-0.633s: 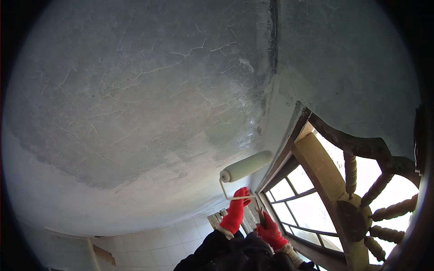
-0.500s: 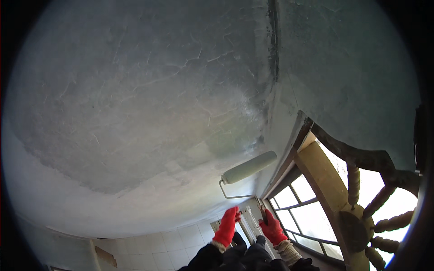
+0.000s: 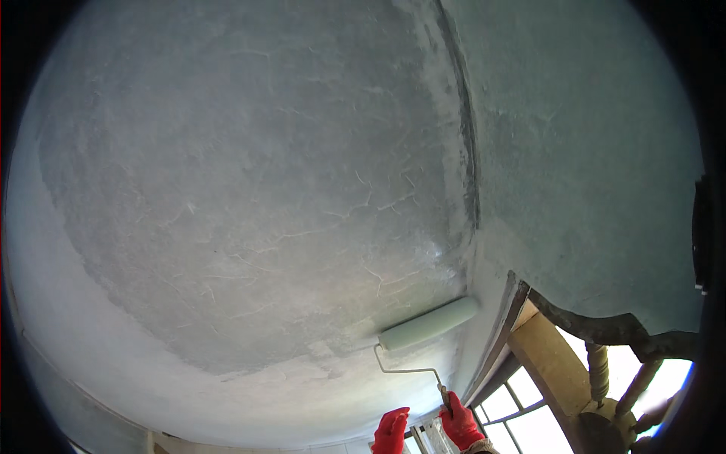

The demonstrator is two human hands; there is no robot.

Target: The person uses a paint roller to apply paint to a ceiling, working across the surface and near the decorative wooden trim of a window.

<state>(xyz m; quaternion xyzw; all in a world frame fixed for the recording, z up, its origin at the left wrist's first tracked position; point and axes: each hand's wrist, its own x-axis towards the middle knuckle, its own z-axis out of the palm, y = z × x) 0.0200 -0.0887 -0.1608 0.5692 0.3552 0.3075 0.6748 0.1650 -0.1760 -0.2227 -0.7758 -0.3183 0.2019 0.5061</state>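
Observation:
My right hand (image 3: 460,425), in a red knitted glove, is wrapped round the handle (image 3: 444,395) of a paint roller. From there a bent wire frame (image 3: 401,371) leads up to the pale roller sleeve (image 3: 429,324), which lies slantwise along the ceiling near the corner with the wall. A dark shadow line runs along the sleeve's upper edge. To the left of the handle, my left hand (image 3: 390,433) in a matching red glove is raised, fingers loosely bent, with nothing visible in it. The lower edge cuts off both forearms.
The ceiling (image 3: 249,189) is grey, cracked and patchy, with a whiter band along its left and near sides. A dark seam (image 3: 466,129) divides it from the greenish wall (image 3: 582,166). At lower right are a carved wooden frame with twisted spokes (image 3: 597,371) and bright window panes (image 3: 525,390).
My view has tilted upward, so the ceiling fills more of it and my hands sit lower in the picture. The roller stays in my right hand and appears closer against the ceiling.

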